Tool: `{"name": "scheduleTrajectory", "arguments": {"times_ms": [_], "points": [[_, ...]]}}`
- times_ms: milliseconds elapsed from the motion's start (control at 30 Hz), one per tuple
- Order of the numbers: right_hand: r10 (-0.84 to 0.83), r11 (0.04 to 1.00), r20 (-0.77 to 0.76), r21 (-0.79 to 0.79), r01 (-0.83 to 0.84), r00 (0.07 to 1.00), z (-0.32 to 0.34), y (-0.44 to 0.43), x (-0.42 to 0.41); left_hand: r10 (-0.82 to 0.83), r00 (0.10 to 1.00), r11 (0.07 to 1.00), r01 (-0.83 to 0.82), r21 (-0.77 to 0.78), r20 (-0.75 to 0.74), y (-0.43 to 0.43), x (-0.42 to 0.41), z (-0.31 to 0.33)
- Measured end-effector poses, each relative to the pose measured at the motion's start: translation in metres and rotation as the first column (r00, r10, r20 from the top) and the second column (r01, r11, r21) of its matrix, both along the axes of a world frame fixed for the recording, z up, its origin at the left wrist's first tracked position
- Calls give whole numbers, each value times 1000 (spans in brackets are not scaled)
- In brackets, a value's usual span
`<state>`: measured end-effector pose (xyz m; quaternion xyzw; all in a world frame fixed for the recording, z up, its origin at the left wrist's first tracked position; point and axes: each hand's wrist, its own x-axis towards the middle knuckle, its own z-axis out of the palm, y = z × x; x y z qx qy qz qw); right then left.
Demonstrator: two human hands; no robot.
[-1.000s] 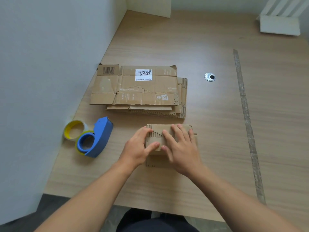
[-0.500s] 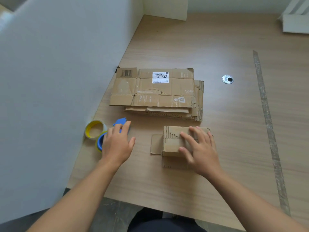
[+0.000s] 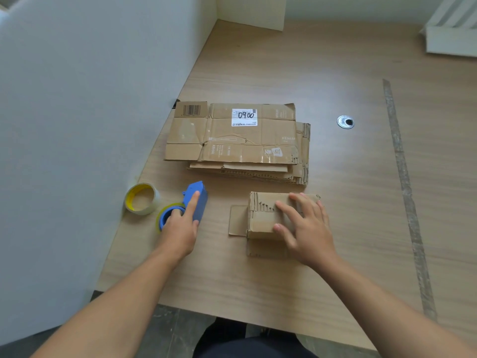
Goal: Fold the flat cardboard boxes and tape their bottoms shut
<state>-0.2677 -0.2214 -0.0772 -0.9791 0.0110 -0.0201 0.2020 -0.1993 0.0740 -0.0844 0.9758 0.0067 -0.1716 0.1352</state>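
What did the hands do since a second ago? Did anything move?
The left hand let go of the small box, moved left and took hold of the blue tape dispenser. The box's side flap fell open to the left. The right hand keeps pressing the box; the stack of flat boxes and the spare tape roll stayed put.

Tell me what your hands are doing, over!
Left hand grips tape dispenser. Right hand presses small box flaps down. Not taped yet. Nothing in the way.
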Motion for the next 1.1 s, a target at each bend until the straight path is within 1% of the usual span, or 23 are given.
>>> {"name": "scheduleTrajectory", "arguments": {"times_ms": [100,167,400,533,700,767,867,967,1033,1100], "points": [[0,1000,19,7,0,1000,-1,0,1,-94,995,996,94,3,-17,-9,-5,0],[-2,1000,20,7,2,1000,-2,-1,1,-123,992,992,124,25,-22,-14,-8,-1],[-8,1000,-5,28,8,1000,0,0,0,-77,997,995,76,69,15,-30,-8,-2],[4,999,-24,41,-3,1000,3,-1,1,-30,998,999,29,25,48,-35,-1,-5],[11,999,-14,47,-10,1000,3,-1,2,-63,994,997,67,-42,87,-26,3,10],[10,999,-16,47,-10,1000,2,-2,2,-83,986,991,97,-91,144,-24,2,21],[5,998,-3,61,-5,1000,2,-2,2,-141,953,964,194,-183,268,-22,-3,38],[5,996,-29,87,-2,1000,4,-2,2,-260,888,901,364,-235,380,-23,-6,54],[-12,988,-35,155,17,999,7,-2,3,-380,810,841,503,-197,446,-27,-5,63],[-43,962,-15,269,45,999,10,-3,5,-505,721,774,622,-121,475,-32,-2,69]]}}
